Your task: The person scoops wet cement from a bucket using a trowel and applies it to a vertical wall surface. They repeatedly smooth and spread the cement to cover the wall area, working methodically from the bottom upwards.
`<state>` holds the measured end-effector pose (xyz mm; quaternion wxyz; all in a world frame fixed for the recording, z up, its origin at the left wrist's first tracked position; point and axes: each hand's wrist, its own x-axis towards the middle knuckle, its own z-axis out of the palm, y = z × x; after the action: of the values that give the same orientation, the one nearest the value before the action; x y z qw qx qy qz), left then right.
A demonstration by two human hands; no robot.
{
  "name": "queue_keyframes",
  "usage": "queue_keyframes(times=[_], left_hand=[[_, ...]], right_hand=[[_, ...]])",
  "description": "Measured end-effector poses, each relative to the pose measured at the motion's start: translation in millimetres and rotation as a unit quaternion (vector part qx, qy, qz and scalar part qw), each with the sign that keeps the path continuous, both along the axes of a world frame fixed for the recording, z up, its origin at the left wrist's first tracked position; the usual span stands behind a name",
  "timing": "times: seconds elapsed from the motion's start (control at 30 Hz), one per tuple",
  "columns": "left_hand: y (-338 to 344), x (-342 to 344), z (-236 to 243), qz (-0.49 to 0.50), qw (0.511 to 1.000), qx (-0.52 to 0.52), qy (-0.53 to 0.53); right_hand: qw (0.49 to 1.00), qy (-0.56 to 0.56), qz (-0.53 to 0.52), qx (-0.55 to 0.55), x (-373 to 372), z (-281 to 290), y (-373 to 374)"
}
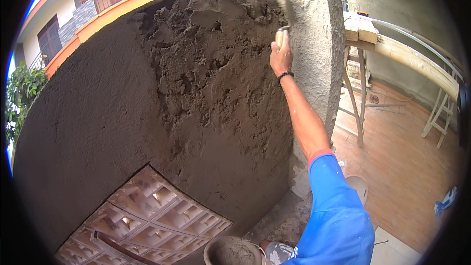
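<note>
My right hand [281, 60] reaches up to the top right of the wall and grips the wooden handle of a trowel [279, 37]. The trowel's blade is smeared by motion, against the edge where the wet mortar [216, 59] meets a rough white column [314, 34]. Lumpy, pitted mortar covers the wall's upper middle, while the plaster to the left [88, 108] looks flatter. A dark bracelet circles my right wrist. Below, at the bottom edge, a bucket [208, 255] holds grey mortar. My left hand does not show.
Patterned vent blocks [147, 225] are set low in the wall, with a long dark strip [117, 248] in front. At right, a trestle [360, 93] carries a thick pole [412, 61] above a tiled floor [392, 142]. A blue-and-white bag [445, 201] lies there.
</note>
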<state>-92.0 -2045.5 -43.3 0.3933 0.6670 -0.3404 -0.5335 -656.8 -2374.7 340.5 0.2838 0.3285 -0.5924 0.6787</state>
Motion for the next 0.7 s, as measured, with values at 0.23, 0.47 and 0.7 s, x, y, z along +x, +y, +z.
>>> queue_keyframes(times=[0.23, 0.47, 0.7], left_hand=[[-21, -7, 75, -0.024, 1.0, 0.0, 0.009], [-29, -6, 113, -0.052, 0.998, -0.008, 0.033], [-26, -13, 143, -0.068, 0.996, -0.013, 0.052]], right_hand=[[0.884, -0.187, 0.391, -0.175, 33, 23, 52], [0.831, -0.31, 0.454, -0.087, 17, -23, 122], [0.804, -0.315, 0.498, -0.076, -23, 1, 78]])
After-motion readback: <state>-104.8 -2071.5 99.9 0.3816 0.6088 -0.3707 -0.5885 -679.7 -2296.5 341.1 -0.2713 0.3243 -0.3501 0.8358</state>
